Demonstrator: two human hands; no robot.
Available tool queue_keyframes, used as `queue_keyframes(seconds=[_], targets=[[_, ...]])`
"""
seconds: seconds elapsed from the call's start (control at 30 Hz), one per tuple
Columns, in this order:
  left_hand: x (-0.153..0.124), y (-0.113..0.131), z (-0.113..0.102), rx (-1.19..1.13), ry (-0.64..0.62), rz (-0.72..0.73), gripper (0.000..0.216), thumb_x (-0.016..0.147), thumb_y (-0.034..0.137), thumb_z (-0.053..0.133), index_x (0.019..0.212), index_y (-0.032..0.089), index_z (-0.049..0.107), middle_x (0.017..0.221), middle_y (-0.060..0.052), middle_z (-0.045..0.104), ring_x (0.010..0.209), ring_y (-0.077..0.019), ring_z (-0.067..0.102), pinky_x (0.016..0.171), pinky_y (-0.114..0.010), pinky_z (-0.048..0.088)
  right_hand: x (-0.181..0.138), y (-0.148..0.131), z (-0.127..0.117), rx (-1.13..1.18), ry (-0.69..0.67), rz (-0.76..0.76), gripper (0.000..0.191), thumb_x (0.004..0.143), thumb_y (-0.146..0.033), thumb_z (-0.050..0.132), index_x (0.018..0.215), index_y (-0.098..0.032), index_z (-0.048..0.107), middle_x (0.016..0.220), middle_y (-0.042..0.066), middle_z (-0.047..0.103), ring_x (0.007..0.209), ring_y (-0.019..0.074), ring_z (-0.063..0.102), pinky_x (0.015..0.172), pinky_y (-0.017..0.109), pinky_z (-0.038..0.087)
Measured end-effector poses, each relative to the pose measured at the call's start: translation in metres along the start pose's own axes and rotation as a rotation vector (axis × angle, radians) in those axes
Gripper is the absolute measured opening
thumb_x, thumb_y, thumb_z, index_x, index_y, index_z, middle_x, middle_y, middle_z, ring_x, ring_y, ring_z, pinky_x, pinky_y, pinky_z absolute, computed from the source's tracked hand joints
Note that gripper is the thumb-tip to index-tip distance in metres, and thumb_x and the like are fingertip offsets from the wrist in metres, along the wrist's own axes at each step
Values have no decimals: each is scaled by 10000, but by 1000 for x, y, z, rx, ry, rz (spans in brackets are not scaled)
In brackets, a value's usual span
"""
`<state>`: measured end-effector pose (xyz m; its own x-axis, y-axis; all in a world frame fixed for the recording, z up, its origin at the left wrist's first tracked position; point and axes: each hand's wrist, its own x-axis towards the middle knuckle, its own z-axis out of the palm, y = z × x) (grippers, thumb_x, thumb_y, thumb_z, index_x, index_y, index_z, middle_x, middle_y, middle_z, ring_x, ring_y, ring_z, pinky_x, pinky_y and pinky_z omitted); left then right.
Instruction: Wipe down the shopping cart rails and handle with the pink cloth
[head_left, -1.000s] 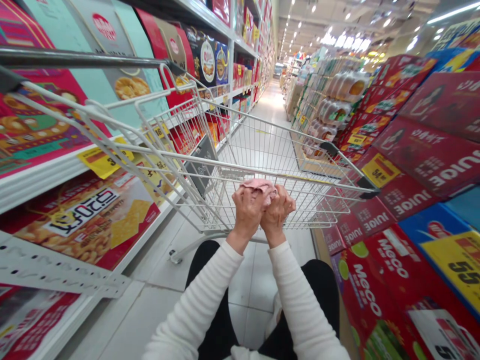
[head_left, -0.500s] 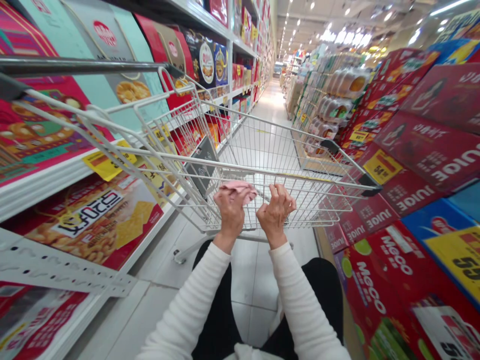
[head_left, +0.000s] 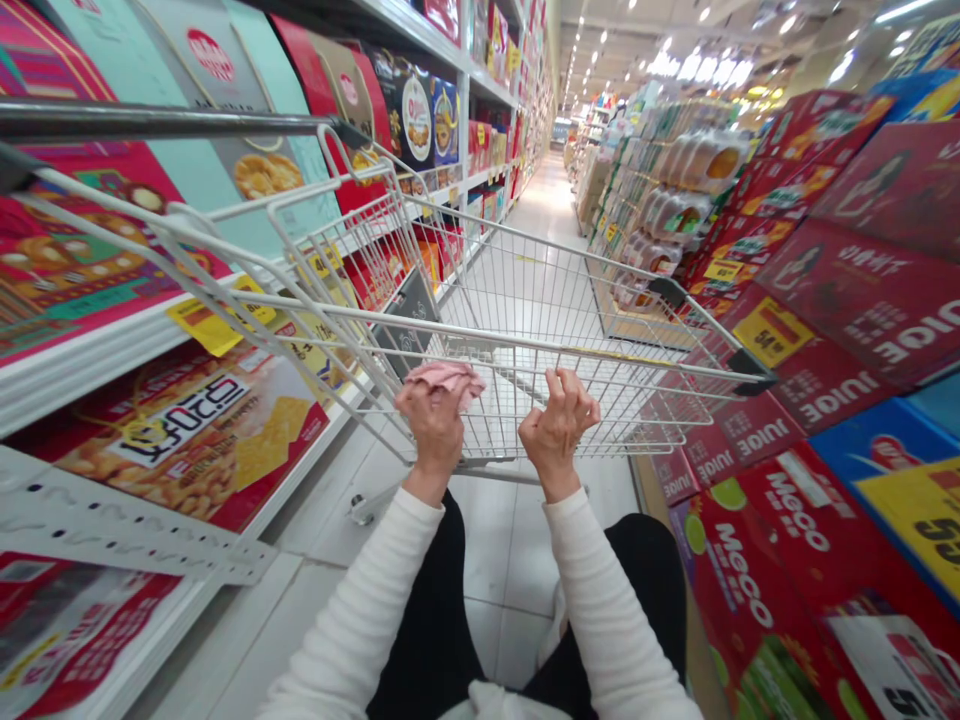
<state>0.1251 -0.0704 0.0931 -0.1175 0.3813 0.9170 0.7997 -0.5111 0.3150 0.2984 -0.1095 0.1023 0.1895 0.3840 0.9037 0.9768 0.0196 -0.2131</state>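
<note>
One shop aisle ran, white-tiled floor (head_left: pixel 487 540) between shelves (head_left: pixel 82 360) and stacked cartons (head_left: pixel 862 280), with one wire cart (head_left: pixel 517 342) across it. Of two hands, the right hand (head_left: pixel 556 425) was curled at the cart's near side, its hold on the wires indeterminable from where I stood; the left hand (head_left: pixel 435 430) clutched one pink cloth (head_left: pixel 450 382) beside the wires, farther leftward than a second earlier.

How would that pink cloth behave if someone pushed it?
Probably floppy: the pink cloth sits in bunched folds in the left hand. Likely light, as it looks thin. It seems unlikely to roll, being crumpled rather than round.
</note>
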Motion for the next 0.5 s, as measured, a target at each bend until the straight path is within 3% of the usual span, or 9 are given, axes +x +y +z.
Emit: queue_keyframes(seconds=[0.1,0.17,0.37,0.43,0.5], targets=[[-29,-6,-2,-16,-187,115,304,973,193,501,1100,285,761,1096,-116,584,1084,-254,480,965,-424,416,0,3,-2,-3,-34,-21,677,726,-25,491,1383,-186,491,1310,132,648,1287,250,551,1065,431,265],[-27,-14,-9,-42,-223,157,301,963,182,528,1100,313,761,1083,-102,593,1074,-250,481,962,-416,409,-1,4,-4,-5,-49,-35,659,734,-29,490,1375,-180,493,1326,135,642,1284,246,555,1069,427,264],[36,-29,-22,34,101,-34,279,958,229,515,1095,233,757,1144,-127,530,1186,-294,451,1063,-519,367,-2,2,-4,-5,-18,-29,649,732,-35,495,1366,-171,495,1318,136,647,1279,248,549,1064,421,267],[36,-32,-17,60,126,-63,265,960,264,525,1074,226,761,1120,-127,525,1174,-295,451,1059,-527,367,-2,1,-5,0,-40,-19,677,727,-31,491,1388,-178,482,1331,137,637,1293,245,542,1072,426,258],[15,-35,-12,78,46,-49,259,971,315,536,1026,230,775,1063,-123,543,1130,-288,459,1028,-508,383,-2,1,-7,7,-66,-14,694,723,-31,487,1399,-187,476,1331,134,633,1300,244,536,1079,433,250]])
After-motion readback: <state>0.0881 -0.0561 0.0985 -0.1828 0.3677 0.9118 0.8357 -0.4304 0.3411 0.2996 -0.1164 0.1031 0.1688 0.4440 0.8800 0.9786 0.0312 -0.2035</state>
